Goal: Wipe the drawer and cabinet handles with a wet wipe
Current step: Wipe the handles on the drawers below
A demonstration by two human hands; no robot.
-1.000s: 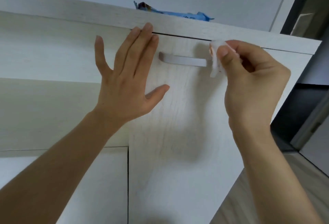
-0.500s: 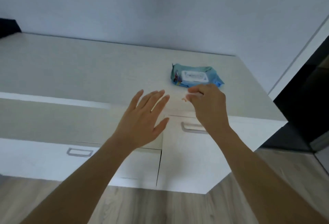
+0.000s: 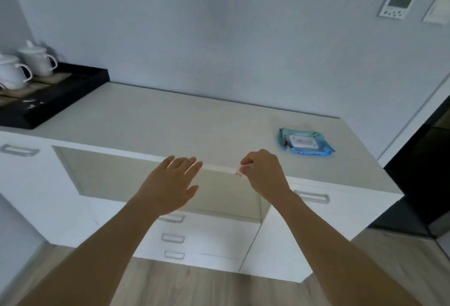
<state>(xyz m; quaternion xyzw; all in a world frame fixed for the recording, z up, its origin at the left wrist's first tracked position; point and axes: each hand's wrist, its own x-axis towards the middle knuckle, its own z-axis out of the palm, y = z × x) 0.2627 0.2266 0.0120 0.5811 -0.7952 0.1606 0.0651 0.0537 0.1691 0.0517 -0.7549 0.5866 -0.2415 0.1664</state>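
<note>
— Pale wall (image 3: 219,38) behind, light wood-grain tabletop (image 3: 170,123) on a white cabinet (image 3: 316,232), wood floor (image 3: 194,288) below. And the hands?

— Left hand (image 3: 170,184) flat and spread, fingers straight, hovering at the front edge of the tabletop above an open niche (image 3: 121,179); contact with the edge impossible to tell. Right hand (image 3: 263,172) curled, fingertips pinching a small, blurred scrap of wet wipe (image 3: 239,174) just at that same edge.

— Further out?

— Blue wipes pack (image 3: 305,143) lying flat on the tabletop, right of the right hand and apart from it. Cabinet handle (image 3: 313,196) on the front just below and right of the right wrist. Three drawer handles (image 3: 173,237) stacked under the left forearm, the top one partly hidden. Another handle (image 3: 18,150) far left.

— And at the edges?

— Black tray (image 3: 60,96) at the left end, carrying two white lidded cups (image 3: 36,60). Wall panel (image 3: 397,1) with a small screen up right.
</note>
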